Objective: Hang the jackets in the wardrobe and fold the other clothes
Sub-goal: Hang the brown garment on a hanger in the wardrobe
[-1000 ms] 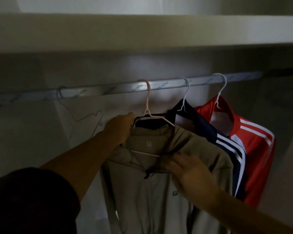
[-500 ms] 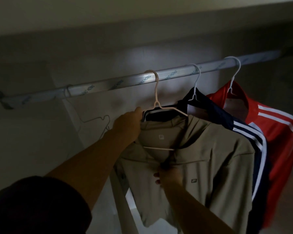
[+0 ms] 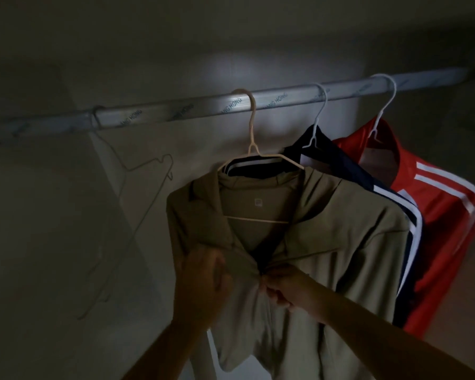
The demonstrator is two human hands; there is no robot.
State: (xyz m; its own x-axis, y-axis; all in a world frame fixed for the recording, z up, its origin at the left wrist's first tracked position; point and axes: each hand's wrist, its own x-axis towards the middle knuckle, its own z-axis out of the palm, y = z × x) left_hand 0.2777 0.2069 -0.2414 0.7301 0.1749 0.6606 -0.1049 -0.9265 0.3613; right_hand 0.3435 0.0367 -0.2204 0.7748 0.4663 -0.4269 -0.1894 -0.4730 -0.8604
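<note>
On the rail [image 3: 176, 115] hang 3 jackets: 1 beige [image 3: 327, 229], 1 navy [image 3: 348, 165], 1 red [image 3: 436, 215]. 4 hangers hook it; 1 [image 3: 137, 193] bare, left of them.

A metal rail [image 3: 176, 112] wrapped in printed protective film runs across a dim wardrobe interior, tilting upward toward the right. Near its left end, an empty thin wire hanger [image 3: 126, 215] hangs from the rail, sitting askew against the pale back wall [image 3: 52, 215]. A patch of light falls on the wall just behind the middle of the rail, while the ceiling panel [image 3: 176, 28] above lies in shadow.
</note>
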